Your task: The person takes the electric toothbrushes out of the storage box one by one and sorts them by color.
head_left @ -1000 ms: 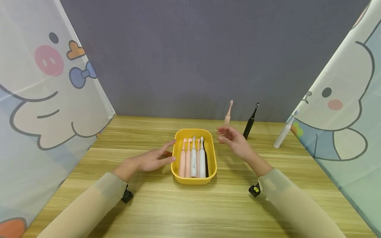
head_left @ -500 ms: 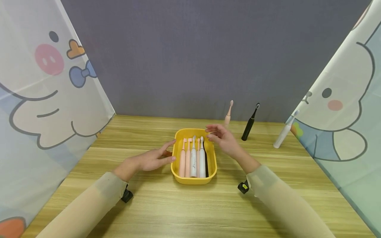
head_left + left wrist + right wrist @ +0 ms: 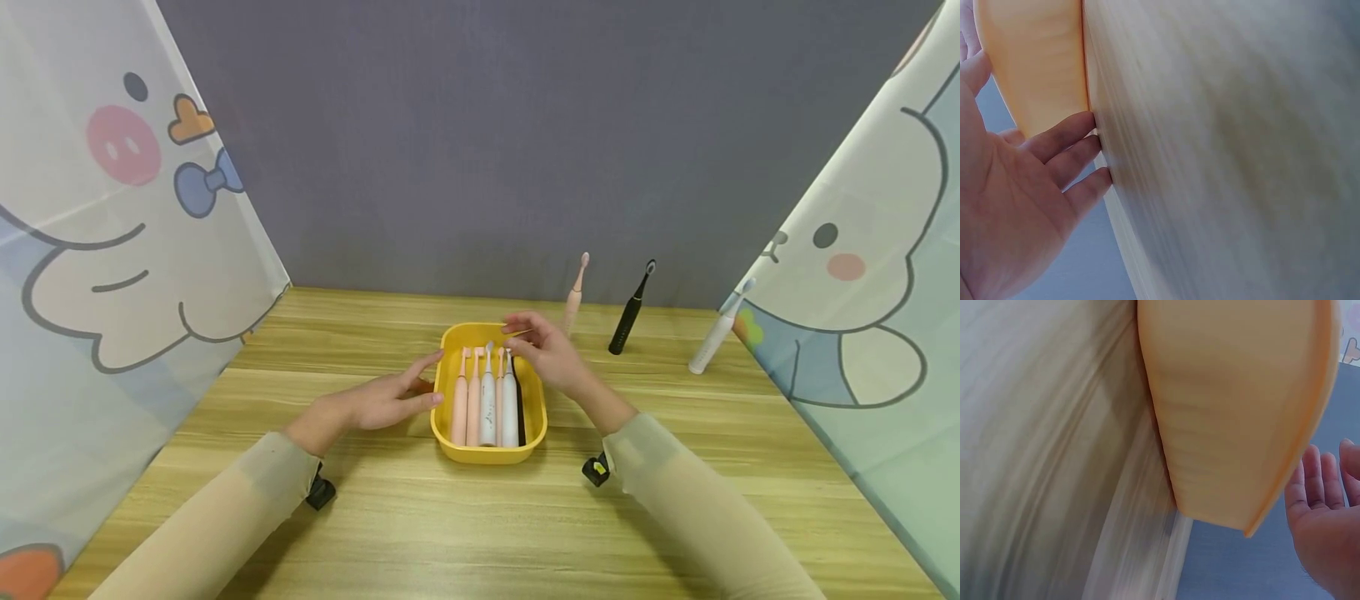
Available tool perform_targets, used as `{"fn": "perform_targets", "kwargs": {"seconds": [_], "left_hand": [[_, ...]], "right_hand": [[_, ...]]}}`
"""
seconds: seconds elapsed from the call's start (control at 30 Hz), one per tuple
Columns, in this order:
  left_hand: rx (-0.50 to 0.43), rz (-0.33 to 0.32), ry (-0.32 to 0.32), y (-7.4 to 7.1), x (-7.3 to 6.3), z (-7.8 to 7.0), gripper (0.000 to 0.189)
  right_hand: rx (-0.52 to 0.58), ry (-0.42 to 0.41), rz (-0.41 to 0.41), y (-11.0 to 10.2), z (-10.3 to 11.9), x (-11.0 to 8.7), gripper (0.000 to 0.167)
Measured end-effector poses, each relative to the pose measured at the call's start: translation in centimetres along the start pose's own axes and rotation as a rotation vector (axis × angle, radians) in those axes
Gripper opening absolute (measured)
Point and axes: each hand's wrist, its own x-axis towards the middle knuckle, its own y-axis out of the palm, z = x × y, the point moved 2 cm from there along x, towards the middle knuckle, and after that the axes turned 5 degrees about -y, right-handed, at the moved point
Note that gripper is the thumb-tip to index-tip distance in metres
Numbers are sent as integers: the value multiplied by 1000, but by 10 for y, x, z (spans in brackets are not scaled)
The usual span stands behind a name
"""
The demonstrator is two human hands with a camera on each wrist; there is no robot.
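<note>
Toothbrushes [image 3: 488, 412]: slim, tapered | yellow tray [image 3: 487, 456]: smooth, rounded corners | left fingers [image 3: 1066, 134]: parted | right fingers [image 3: 1314, 478]: relaxed, uncurled

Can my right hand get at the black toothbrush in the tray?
Likely yes: your right hand is close, the tray is open-topped, and the black toothbrush lies with its handle uncovered.

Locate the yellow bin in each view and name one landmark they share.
Head: yellow bin just below centre.
Left wrist: yellow bin at upper left, cut by the top edge.
Right wrist: yellow bin above and right of centre, cut likewise.
Shared landmark: wood-grain tabletop.
</note>
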Motion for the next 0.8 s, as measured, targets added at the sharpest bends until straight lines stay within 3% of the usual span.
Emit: {"fn": "perform_targets", "kwargs": {"seconds": [0.4, 0.8], "left_hand": [[-1, 4, 7, -2, 0, -1, 88], [-14, 9, -1, -1, -1, -3, 88]], "right_hand": [[-23, 15, 28, 20, -3, 7, 38], [-166, -3, 70, 28, -13, 17, 37]]}}
